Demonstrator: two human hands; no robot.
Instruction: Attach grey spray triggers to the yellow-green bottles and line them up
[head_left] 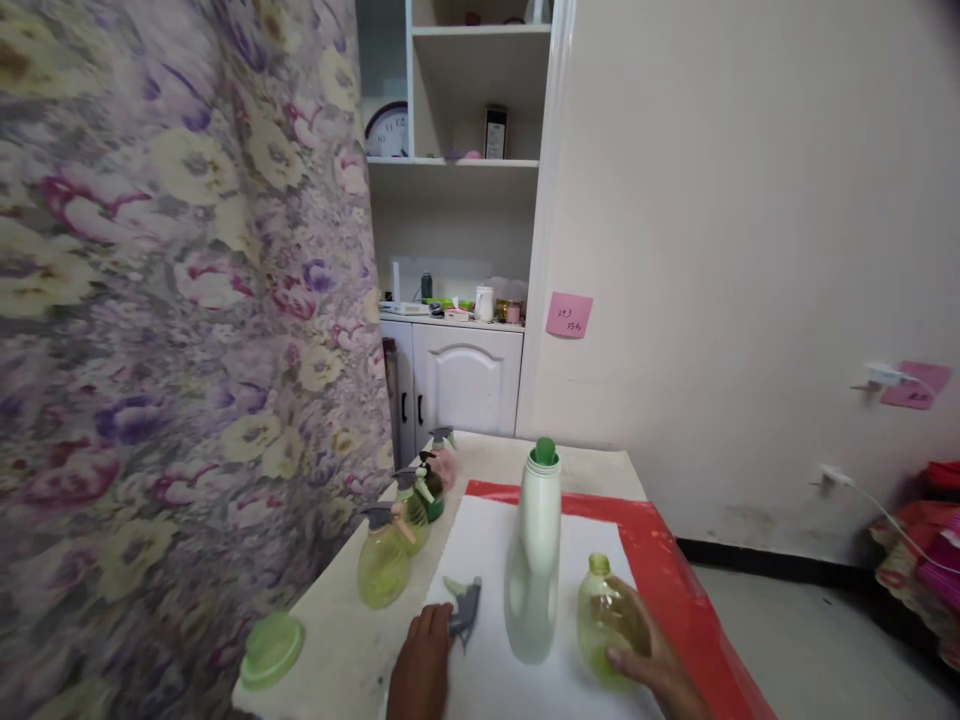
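Glossy translucent plastic bottle [595, 622], matt paper [480, 675]

I've got a see-through yellow-green bottle [595, 618] here, round-bellied with a short narrow neck, and the mouth is wide open with nothing screwed on. It's pretty much upright, and honestly can't tell if its base is touching down or slightly lifted. My fingers are also on the spray head [467, 606], dark grey with a pale green trigger, off any bottle, tipped over at an angle, well apart on the bottle's left.
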